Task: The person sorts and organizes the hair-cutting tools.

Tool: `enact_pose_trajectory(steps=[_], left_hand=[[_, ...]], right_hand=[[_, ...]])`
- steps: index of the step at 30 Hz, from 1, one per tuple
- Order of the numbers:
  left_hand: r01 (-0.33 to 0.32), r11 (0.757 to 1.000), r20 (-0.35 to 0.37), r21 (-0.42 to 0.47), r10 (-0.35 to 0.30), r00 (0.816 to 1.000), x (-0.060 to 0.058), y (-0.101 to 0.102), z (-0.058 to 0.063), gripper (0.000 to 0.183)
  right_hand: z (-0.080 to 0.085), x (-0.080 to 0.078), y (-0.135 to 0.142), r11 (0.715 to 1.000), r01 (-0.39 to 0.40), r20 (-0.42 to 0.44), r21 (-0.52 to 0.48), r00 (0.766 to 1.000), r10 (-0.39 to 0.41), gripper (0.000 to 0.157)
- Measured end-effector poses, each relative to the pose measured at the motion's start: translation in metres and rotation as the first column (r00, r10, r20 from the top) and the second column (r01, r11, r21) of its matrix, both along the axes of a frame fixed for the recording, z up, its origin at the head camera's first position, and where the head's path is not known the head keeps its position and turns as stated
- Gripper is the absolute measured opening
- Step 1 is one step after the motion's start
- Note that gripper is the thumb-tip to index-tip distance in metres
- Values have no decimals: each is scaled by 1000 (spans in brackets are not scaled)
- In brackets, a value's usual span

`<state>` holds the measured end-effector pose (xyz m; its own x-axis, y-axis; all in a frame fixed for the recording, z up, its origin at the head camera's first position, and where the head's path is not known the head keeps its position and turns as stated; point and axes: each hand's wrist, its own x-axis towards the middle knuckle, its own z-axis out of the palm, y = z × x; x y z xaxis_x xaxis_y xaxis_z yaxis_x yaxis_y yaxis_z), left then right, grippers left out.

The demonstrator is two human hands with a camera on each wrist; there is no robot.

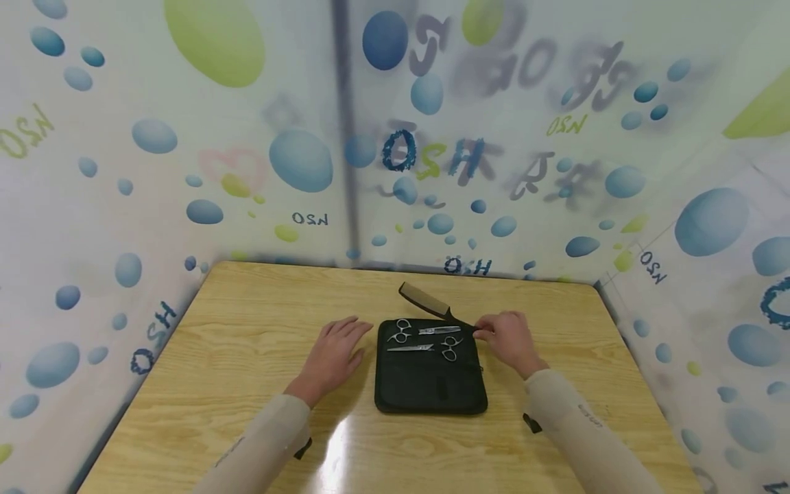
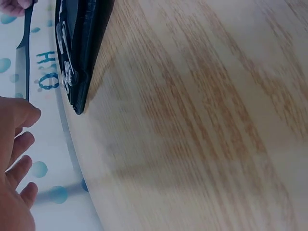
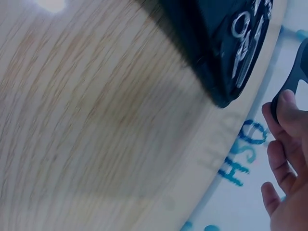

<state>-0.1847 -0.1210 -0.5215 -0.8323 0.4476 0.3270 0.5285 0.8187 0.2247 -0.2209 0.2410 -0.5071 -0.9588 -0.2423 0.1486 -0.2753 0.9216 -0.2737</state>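
A black comb (image 1: 426, 300) with a handle hangs over the far edge of a black zip case (image 1: 426, 391). My right hand (image 1: 509, 339) pinches the end of its handle between thumb and fingers, plain in the right wrist view too, where the comb handle (image 3: 290, 79) rises from the fingertips. Two pairs of silver scissors, the lower scissors (image 1: 410, 348) and the upper scissors (image 1: 439, 331), lie in the case's upper half, pointing opposite ways. Left of the case, my left hand (image 1: 333, 353) has its fingers extended and holds nothing; in the left wrist view its fingers overlap the comb's toothed end.
The case sits on a light wood table (image 1: 265, 309). Behind and at both sides stand curtain-like white walls (image 1: 247, 116) with blue and green spots and lettering. A bright reflection lies on the table in front of the left hand.
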Motion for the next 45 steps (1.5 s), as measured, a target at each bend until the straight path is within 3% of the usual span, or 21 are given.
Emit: enact_pose_trajectory(steps=[5,9,11,20,28,35,45], left_hand=[[-28,1000,-99,-3,28,995,-1,0,1,47],[-66,997,-232,37,73,970,-3,2,3,46],[-69,996,-260,51,80,962,-3,2,3,48],[-58,998,-267,17,60,962,0,7,3,61],[28,1000,-305,0,-27,952,3,10,-1,59],[93,995,-312,-39,-100,945,6,12,-3,53],[105,993,-255,-45,-113,960,8,11,-3,47]], right_hand=[[7,3,-11,996,-87,-6,-31,996,87,12],[13,6,-21,988,-151,-1,-24,988,151,12],[15,7,-27,984,-179,13,-13,984,179,12],[18,15,-41,964,-265,11,-20,964,265,9],[14,19,-46,942,-333,40,-34,942,334,10],[12,19,-50,928,-368,116,-63,921,373,11],[7,20,-49,922,-375,144,-99,911,386,10]])
